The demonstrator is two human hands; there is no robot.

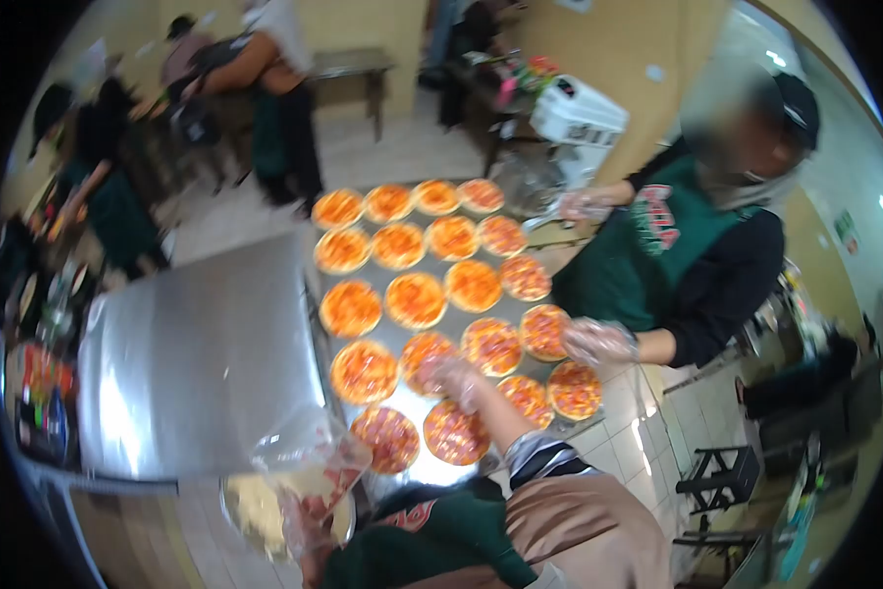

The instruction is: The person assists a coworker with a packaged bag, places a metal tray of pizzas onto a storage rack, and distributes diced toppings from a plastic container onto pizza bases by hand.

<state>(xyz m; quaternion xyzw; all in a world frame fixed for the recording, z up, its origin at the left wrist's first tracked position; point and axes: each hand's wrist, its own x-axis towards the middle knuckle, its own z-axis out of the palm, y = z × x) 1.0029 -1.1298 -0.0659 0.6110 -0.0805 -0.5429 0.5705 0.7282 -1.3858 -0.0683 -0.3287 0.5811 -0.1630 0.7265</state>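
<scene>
Clear-gloved left hand point(306, 528) clutched a transparent plastic bag point(299, 442); clear-gloved right hand point(453, 381), grip indiscernible, reached over a round, red-topped pizza point(422, 347)

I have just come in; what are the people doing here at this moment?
The camera wearer's right hand is at one of the small pizzas on a metal surface; the left hand seems to hold a clear bag with reddish pieces, near a bowl. A co-worker's gloved hand is at another pizza. Pizzas along the right and near edges carry toppings; others look only sauced.
</scene>
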